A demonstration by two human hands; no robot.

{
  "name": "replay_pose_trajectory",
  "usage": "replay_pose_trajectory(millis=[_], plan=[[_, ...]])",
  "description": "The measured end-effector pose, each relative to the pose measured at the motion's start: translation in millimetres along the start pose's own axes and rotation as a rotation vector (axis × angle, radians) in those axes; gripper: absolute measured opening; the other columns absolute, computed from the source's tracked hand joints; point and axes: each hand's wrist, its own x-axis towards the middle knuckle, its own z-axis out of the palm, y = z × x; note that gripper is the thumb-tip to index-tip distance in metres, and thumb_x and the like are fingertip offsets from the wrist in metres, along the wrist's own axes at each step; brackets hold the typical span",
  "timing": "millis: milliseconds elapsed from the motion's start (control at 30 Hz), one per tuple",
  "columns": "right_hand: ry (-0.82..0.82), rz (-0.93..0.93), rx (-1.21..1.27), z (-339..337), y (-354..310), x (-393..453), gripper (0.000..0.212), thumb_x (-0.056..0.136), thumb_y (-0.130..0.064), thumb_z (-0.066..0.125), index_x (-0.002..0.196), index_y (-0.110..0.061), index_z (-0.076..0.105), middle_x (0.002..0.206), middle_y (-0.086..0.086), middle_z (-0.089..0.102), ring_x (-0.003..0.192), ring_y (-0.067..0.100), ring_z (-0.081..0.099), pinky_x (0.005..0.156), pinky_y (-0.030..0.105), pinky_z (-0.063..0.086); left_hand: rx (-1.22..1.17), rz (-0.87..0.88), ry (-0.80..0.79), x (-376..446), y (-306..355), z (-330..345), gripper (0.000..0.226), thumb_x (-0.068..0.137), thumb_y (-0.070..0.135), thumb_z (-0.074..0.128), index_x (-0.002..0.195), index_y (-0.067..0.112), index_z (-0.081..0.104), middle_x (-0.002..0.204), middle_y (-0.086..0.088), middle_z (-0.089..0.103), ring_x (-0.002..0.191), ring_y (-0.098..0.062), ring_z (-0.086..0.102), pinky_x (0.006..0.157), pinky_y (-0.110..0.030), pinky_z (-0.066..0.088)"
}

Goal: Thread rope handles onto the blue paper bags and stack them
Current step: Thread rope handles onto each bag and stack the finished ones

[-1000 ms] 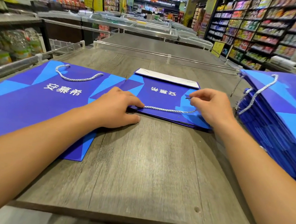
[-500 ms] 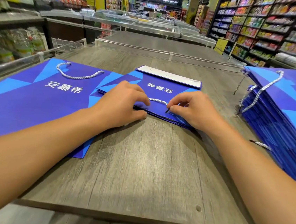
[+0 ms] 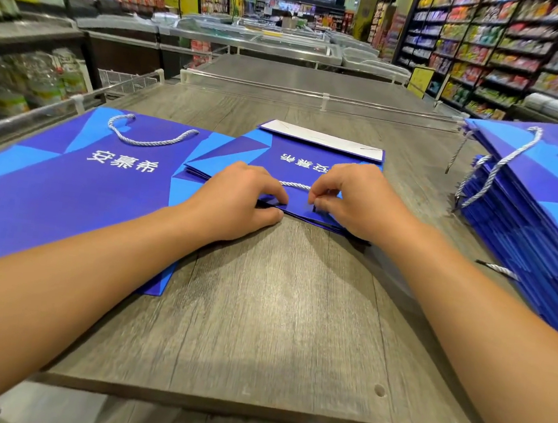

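Where the grey wooden table (image 3: 260, 312) runs away from the camera, a flat blue paper bag (image 3: 310, 166) lies at its middle, turned so that its open top edge faces the person and its white folded bottom panel (image 3: 323, 140) points away toward the aisle. Its printed white characters read upside down from here. A short stretch of white twisted rope (image 3: 296, 185) crosses the bag from left to right, parallel to the near edge and just behind it, spanning the gap between the two hands.

The left hand (image 3: 237, 203) rests on the bag's near left corner, fingers curled with the thumb lying along the table edge of the bag; its fingertips pinch the rope's left end against the paper. The right hand (image 3: 354, 202) is curled over the near right part of the bag, thumb and forefinger pinched together at the rope's other end (whether that end sits in a hole cannot be made out).

To the left, touching and partly under the middle bag, lies a bag with a handle (image 3: 66, 189), its rope loop at the far side. On the right edge of the table stands a thick stack of bags (image 3: 527, 230), handles hanging over its left side. A loose rope end (image 3: 498, 269) sticks out beside the stack's base.
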Motion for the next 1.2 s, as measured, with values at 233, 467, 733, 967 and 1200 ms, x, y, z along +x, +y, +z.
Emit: replay_pose_trajectory(millis=[233, 467, 733, 967, 1200], plan=[[-0.014, 0.052, 0.016, -0.7, 1.9, -4.1, 0.015, 0.091, -0.017, 0.067, 0.099, -0.022, 0.078, 0.095, -0.004, 0.075, 0.082, 0.005, 0.051, 0.069, 0.010, 0.034, -0.013, -0.017, -0.019, -0.5, 0.8, -2.0, 0.023, 0.087, 0.031, 0.070, 0.109, 0.024, 0.072, 0.111, 0.002, 0.067, 0.107, -0.020, 0.054, 0.081, -0.020, 0.028], [-0.149, 0.111, 0.053, -7.1, 6.2, -15.4, 0.043, 0.082, -0.034, 0.076, 0.124, -0.037, 0.066, 0.091, -0.023, 0.062, 0.074, -0.027, 0.044, 0.066, -0.002, 0.031, -0.004, -0.031, -0.035, 0.4, -1.7, -1.9, 0.025, 0.087, 0.033, 0.069, 0.111, 0.027, 0.071, 0.112, 0.002, 0.066, 0.110, -0.020, 0.053, 0.086, -0.022, 0.031], [-0.070, 0.153, 0.062, -8.7, 0.8, -18.6, 0.032, 0.087, -0.027, 0.065, 0.118, -0.030, 0.072, 0.100, -0.009, 0.074, 0.092, 0.007, 0.060, 0.089, 0.025, 0.048, -0.012, -0.015, 0.041, 1.8, -3.2, -1.0, 0.022, 0.087, 0.030, 0.069, 0.107, 0.023, 0.073, 0.107, 0.001, 0.069, 0.103, -0.022, 0.057, 0.083, -0.023, 0.032], [0.028, 0.146, 0.062, -4.3, 0.6, -15.7, 0.031, 0.095, -0.020, 0.053, 0.119, -0.025, 0.072, 0.091, -0.005, 0.073, 0.090, 0.015, 0.052, 0.079, 0.023, 0.037, -0.004, -0.070, 0.139, 4.8, -6.7, -1.7, 0.020, 0.089, 0.026, 0.066, 0.107, 0.022, 0.074, 0.102, -0.003, 0.070, 0.100, -0.027, 0.055, 0.087, -0.032, 0.038], [0.024, 0.129, 0.109, -4.2, -7.5, -13.1, 0.030, 0.097, -0.018, 0.051, 0.120, -0.021, 0.071, 0.082, -0.016, 0.069, 0.082, 0.001, 0.047, 0.069, 0.012, 0.032, 0.020, -0.112, 0.204, 8.3, -10.2, -5.3, 0.014, 0.093, 0.020, 0.061, 0.096, 0.019, 0.074, 0.086, 0.002, 0.065, 0.094, -0.026, 0.056, 0.082, -0.033, 0.038]])
